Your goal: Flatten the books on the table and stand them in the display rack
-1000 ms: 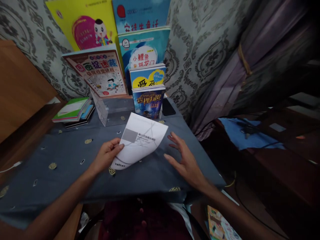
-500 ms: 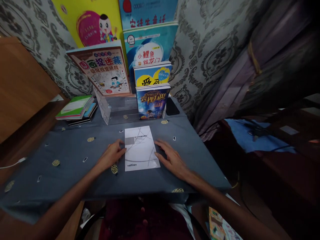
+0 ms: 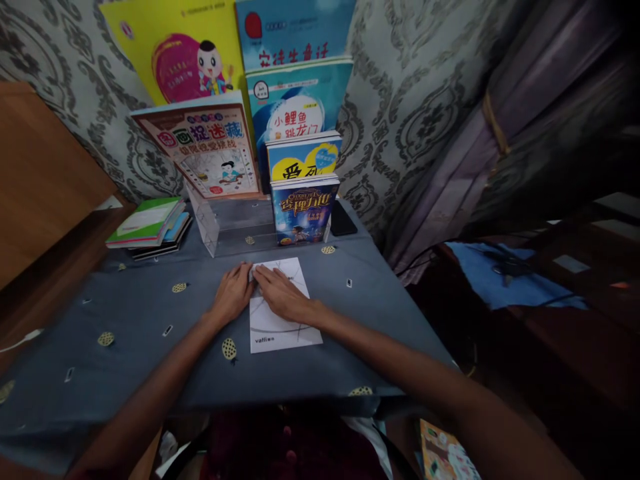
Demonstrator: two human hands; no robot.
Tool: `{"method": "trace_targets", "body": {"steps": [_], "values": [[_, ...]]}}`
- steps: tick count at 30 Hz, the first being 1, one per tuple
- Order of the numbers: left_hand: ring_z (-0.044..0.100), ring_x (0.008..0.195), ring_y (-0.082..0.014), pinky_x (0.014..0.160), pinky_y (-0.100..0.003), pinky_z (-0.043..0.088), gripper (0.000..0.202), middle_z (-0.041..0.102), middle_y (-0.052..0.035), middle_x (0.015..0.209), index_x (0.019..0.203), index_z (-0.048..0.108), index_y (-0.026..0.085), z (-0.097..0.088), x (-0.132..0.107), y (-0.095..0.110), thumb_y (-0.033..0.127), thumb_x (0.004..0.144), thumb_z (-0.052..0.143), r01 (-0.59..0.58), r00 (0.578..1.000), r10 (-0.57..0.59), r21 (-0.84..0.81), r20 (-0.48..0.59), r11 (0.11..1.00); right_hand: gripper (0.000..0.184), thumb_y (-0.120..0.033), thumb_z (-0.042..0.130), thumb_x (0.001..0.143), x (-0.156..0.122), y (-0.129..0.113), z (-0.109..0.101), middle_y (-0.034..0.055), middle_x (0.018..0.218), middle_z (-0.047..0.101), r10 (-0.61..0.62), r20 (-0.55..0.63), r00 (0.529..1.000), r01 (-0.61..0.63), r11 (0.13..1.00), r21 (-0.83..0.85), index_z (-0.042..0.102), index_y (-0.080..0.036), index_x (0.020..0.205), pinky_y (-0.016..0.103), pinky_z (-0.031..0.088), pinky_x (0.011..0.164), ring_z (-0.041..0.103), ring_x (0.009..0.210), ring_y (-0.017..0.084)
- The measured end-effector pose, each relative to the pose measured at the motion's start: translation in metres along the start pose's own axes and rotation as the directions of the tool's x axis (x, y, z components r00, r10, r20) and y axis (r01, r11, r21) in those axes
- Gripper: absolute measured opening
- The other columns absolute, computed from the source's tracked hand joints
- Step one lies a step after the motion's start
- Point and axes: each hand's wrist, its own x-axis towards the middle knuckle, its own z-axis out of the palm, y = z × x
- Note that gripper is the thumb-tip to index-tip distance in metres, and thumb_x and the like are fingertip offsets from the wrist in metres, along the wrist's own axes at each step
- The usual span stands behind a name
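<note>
Presently: white printed booklet, flat on desk, 6 o'clock of blue paperback. Right hand: open across cover. Left hand: booklet's 10 o'clock edge, grip unclear. Step: apparently pressing flat; next move calls for light, even pressure.

White booklet here, crossed by thin grey lines, dark lettering down low, and under it a blue-grey tablecloth scattered with pale yellow, dark-dotted motifs! Behind, the wallpaper, dark scrolls on silvery grey; a bright yellow book splashed magenta; a deep blue book, gold-titled; and a dusky purple curtain!
</note>
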Motion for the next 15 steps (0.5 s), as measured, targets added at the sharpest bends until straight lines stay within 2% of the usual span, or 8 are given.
{"method": "trace_targets", "body": {"steps": [2, 4, 7, 12, 15], "values": [[0.051, 0.133, -0.0320, 0.108, -0.052, 0.042, 0.039, 0.058, -0.0191, 0.138, 0.135, 0.046, 0.015, 0.000, -0.002, -0.001, 0.024, 0.097, 0.044, -0.008, 1.000, 0.008, -0.009, -0.015, 1.000, 0.054, -0.012, 0.034, 0.097, 0.008, 0.003, 0.002, 0.0219, 0.158, 0.036, 0.002, 0.046, 0.999, 0.000, 0.999, -0.048, 0.036, -0.003, 0.150, 0.050, 0.023, 0.124, 0.026, 0.151, 0.027], [0.050, 0.135, -0.0325, 0.109, -0.052, 0.041, 0.038, 0.059, -0.0191, 0.137, 0.135, 0.046, 0.015, 0.000, -0.002, -0.002, 0.026, 0.098, 0.044, -0.011, 1.000, 0.011, -0.015, -0.017, 1.000, 0.052, -0.017, 0.033, 0.100, 0.007, 0.010, 0.003, 0.0208, 0.158, 0.037, 0.004, 0.038, 0.999, -0.001, 0.997, -0.083, 0.039, -0.005, 0.150, 0.051, 0.023, 0.124, 0.027, 0.151, 0.027], [0.048, 0.136, -0.0332, 0.108, -0.053, 0.041, 0.038, 0.060, -0.0199, 0.136, 0.134, 0.046, 0.015, 0.001, -0.002, -0.002, 0.027, 0.098, 0.044, -0.002, 1.000, 0.002, -0.021, -0.010, 1.000, 0.051, -0.024, 0.032, 0.102, -0.004, 0.028, -0.001, 0.0182, 0.157, 0.039, 0.045, -0.009, 0.999, -0.046, 0.994, -0.100, 0.039, -0.011, 0.151, 0.053, 0.025, 0.123, 0.028, 0.150, 0.026], [0.047, 0.137, -0.0322, 0.109, -0.053, 0.041, 0.039, 0.060, -0.0187, 0.136, 0.135, 0.047, 0.014, 0.003, -0.002, -0.005, 0.028, 0.098, 0.044, -0.011, 1.000, 0.010, -0.043, -0.013, 0.999, 0.051, -0.027, 0.031, 0.103, -0.029, 0.061, -0.016, 0.0193, 0.156, 0.040, 0.154, -0.059, 0.986, -0.159, 0.983, -0.097, 0.040, -0.011, 0.150, 0.055, 0.025, 0.121, 0.030, 0.149, 0.028], [0.045, 0.139, -0.0321, 0.111, -0.053, 0.039, 0.040, 0.060, -0.0177, 0.138, 0.135, 0.050, 0.014, 0.002, -0.002, -0.005, 0.028, 0.098, 0.043, -0.019, 1.000, 0.019, -0.049, -0.002, 0.999, 0.050, -0.028, 0.032, 0.103, -0.037, 0.070, -0.021, 0.0179, 0.157, 0.040, 0.174, -0.078, 0.982, -0.180, 0.980, -0.087, 0.042, -0.013, 0.150, 0.054, 0.024, 0.122, 0.031, 0.149, 0.026]]}}
